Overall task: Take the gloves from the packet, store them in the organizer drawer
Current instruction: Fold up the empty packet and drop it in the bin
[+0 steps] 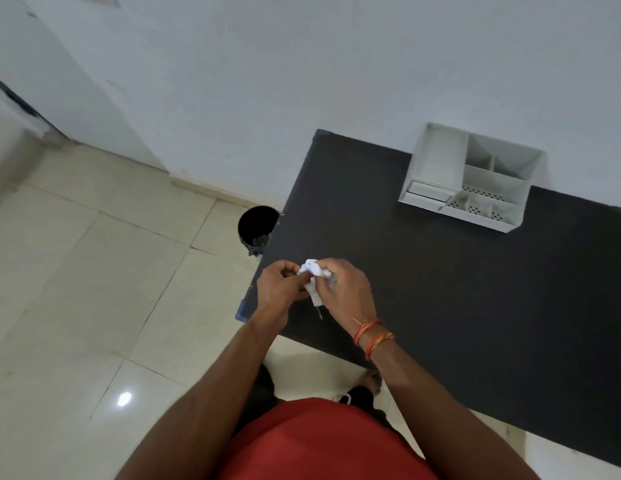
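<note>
Between left hand (pixel 279 284) and right hand (pixel 340 289): crumpled packet (pixel 313 271).

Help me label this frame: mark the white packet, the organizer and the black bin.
white packet (pixel 312 271), head view, crumpled top between both hands.
organizer (pixel 437 161), head view, left tall compartment wall.
black bin (pixel 257 225), head view, dark inside near rim.

Plain room, likely office: dark desk (pixel 440 306), desk organizer (pixel 472 178), bin (pixel 257 226), tiled floor (pixel 94 271).
</note>
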